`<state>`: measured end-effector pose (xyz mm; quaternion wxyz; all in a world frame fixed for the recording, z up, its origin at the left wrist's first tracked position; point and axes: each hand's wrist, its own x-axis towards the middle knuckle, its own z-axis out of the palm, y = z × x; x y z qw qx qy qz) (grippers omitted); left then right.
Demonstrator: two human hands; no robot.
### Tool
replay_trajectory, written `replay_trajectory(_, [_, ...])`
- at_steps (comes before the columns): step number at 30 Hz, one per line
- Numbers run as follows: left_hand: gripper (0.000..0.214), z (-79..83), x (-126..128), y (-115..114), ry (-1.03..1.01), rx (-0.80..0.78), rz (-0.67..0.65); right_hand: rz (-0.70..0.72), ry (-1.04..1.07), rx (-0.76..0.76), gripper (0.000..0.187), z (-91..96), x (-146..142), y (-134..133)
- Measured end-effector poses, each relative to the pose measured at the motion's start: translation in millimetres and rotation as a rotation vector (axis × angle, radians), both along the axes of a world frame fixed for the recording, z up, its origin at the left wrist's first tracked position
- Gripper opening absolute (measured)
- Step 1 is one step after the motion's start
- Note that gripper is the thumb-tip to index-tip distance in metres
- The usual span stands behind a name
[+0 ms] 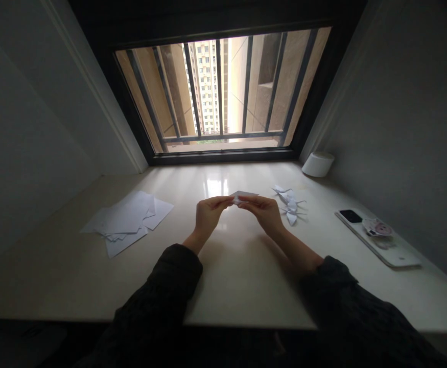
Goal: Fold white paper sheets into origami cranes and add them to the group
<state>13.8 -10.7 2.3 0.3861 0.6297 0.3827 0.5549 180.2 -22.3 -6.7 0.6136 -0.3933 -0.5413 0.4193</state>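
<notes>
A small folded piece of white paper [246,193] is held up between both hands, over the middle of the pale sill. My left hand [210,210] pinches its near left part between thumb and fingers. From the other side, my right hand [262,208] grips it the same way, the fingertips of the two hands almost meeting. Much of the paper is hidden behind the fingers, so its exact shape cannot be made out. Just right of my right hand lie several folded paper cranes [291,205] in a short row.
A loose pile of white paper sheets [129,217] lies at the left. On the right rests a white phone [378,240] with a cartoon grip on its back. A white cylinder [318,164] stands in the far right corner, near the barred window [223,92]. The sill's front edge runs below my forearms.
</notes>
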Motion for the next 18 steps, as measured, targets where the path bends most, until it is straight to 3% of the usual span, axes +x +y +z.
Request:
replay_trajectory(10, [0.025, -4.2, 1.7, -1.6, 0.04, 0.019, 0.021, -0.055, 0.107, -0.056, 0.023, -4.1, -2.8, 2.9])
replay_trajectory(18, [0.029, -4.2, 8.9, -4.1, -0.078, -0.085, 0.053, -0.066, 0.177, -0.091, 0.026, -8.0, -3.1, 5.1])
